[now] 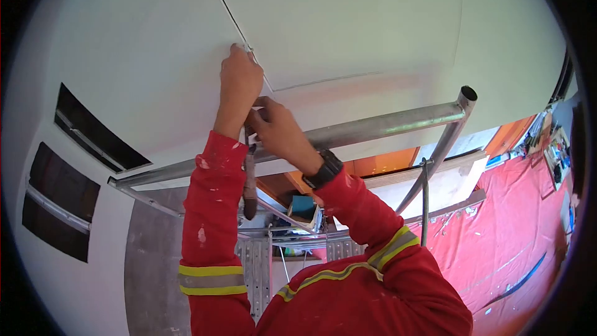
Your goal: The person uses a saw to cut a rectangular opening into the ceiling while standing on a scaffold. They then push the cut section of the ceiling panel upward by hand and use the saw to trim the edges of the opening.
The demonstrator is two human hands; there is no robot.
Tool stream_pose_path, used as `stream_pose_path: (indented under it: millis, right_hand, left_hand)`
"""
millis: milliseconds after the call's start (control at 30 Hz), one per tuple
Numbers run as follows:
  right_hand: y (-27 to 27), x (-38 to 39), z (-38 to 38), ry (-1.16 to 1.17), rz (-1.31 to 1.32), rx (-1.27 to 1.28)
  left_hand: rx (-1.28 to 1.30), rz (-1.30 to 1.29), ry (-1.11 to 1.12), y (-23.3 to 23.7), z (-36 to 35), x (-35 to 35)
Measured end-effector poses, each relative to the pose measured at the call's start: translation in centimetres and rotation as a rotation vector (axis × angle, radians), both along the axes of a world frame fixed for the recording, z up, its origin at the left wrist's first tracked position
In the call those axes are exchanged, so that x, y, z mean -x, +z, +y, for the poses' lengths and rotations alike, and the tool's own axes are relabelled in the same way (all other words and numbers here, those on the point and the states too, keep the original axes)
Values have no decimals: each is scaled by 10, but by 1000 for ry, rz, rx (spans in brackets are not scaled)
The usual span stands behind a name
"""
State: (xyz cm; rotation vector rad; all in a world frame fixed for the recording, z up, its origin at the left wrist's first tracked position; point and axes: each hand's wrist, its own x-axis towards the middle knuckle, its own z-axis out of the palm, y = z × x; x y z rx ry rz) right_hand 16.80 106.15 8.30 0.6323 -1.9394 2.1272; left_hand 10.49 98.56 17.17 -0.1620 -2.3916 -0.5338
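My left hand (241, 84) reaches up to the white ceiling board (348, 18), its fingers closed at a dark straight seam (224, 3). A small pale strip or bit (249, 50) shows at the fingertips; what it is, I cannot make out. Just below and to the right, my right hand (277, 127) has its fingers curled, with a black watch on the wrist. From its fingers a tool with a worn brown handle (250, 190) hangs down beside my left sleeve. The tool's upper end is hidden behind the hands.
A metal scaffold tube (385, 121) crosses just below the ceiling, behind my forearms. Rectangular openings (99, 130) are cut at left. Far below are a metal scaffold platform (255, 267), a red floor sheet (497, 230) and several stored items at right.
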Motion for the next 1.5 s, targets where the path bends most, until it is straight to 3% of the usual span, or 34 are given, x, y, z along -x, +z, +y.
stream_pose_path:
  millis: [167,267,467,633,733,1033,1133,1500]
  right_hand:
    - [-9,-5,71,-589,359,-473]
    - [-17,7,104,-706,263,-541]
    - [-11,-9,94,-630,308,-745]
    - [-16,-7,99,-607,333,-634]
    - [-19,-9,102,-576,319,-612]
    - [-19,-9,105,-563,366,-578]
    - [-16,-10,106,-551,372,-538]
    - [-17,-13,110,-533,384,-535]
  left_hand:
    - [76,92,-2,1,1,2]
    - [116,116,-73,2,-7,2]
    - [156,117,-101,6,-13,-8]
    - [116,-8,-74,12,-18,-17]
    - [33,-7,-191,11,-19,-19]
    - [82,-30,-205,18,-30,-24]
    - [-29,-54,-138,17,-23,-25]
    - [219,49,244,10,8,-28]
